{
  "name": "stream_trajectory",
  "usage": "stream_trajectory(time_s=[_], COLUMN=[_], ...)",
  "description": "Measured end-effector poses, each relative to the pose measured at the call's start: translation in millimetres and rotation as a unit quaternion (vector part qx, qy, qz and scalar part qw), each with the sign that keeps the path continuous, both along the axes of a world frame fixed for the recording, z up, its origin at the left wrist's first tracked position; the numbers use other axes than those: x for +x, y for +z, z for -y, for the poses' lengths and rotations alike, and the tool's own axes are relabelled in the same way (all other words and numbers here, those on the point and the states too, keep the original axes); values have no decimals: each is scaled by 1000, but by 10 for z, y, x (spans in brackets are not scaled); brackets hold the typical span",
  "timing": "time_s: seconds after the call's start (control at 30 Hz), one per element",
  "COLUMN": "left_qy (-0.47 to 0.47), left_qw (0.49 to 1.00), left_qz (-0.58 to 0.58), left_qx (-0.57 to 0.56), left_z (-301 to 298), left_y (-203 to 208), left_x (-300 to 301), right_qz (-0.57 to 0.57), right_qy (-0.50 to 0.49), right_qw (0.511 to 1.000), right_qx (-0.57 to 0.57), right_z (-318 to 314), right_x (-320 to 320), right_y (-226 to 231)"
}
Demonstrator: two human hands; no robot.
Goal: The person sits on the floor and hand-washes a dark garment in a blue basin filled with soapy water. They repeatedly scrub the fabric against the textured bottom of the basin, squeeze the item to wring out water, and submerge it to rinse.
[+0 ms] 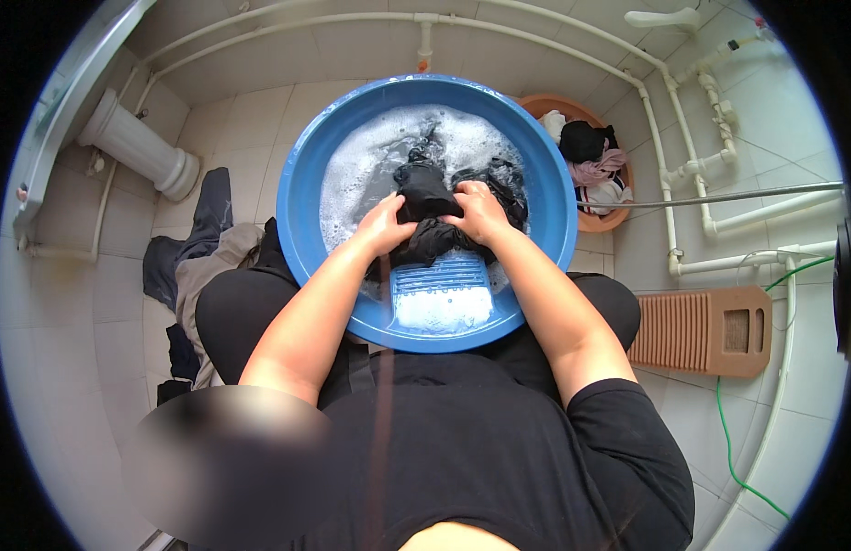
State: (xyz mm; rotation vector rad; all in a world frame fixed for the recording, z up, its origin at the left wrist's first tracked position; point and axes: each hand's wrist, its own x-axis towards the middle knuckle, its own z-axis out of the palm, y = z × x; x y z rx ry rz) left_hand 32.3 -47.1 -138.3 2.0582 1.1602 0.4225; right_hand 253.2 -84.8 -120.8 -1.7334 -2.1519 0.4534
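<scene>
A large blue basin [292, 211] holds sudsy water and stands between my knees. Inside it, a blue washboard [442, 275] leans at the near side, with white foam on its lower part. A wet black garment [427, 195] is bunched over the washboard's upper end and trails into the water. My left hand [386, 223] grips its left side, fingers curled into the cloth. On the right side, my right hand [480, 211] has its fingers closed on the same garment. More dark cloth [503, 188] floats in the suds beside my right hand.
An orange basin [618, 219] with mixed clothes stands behind at the right. A brown washboard [701, 331] lies by my right knee. Dark and beige clothes [214, 253] lie on the floor at left. White pipes [659, 156] and a green hose [733, 459] run along the right.
</scene>
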Motion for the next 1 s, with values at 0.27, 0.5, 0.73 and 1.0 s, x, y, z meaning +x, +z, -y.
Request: stream_trajectory(time_s=[0.27, 0.5, 0.73, 1.0], left_qy=[243, 219, 257, 321], left_qw=[619, 579, 643, 633], left_qz=[531, 477, 491, 420], left_qx=[-525, -624, -528, -565], left_z=[121, 222, 402, 374], left_y=[436, 534, 375, 641], left_x=[202, 322, 589, 500], right_qz=[-255, -217, -211, -249], right_qy=[1, 190, -126, -75], right_qw=[963, 943, 951, 951], right_qx=[83, 169, 189, 170], right_z=[158, 550, 130, 230], right_x=[-595, -950, -557, -726], right_y=[345, 775, 217, 348])
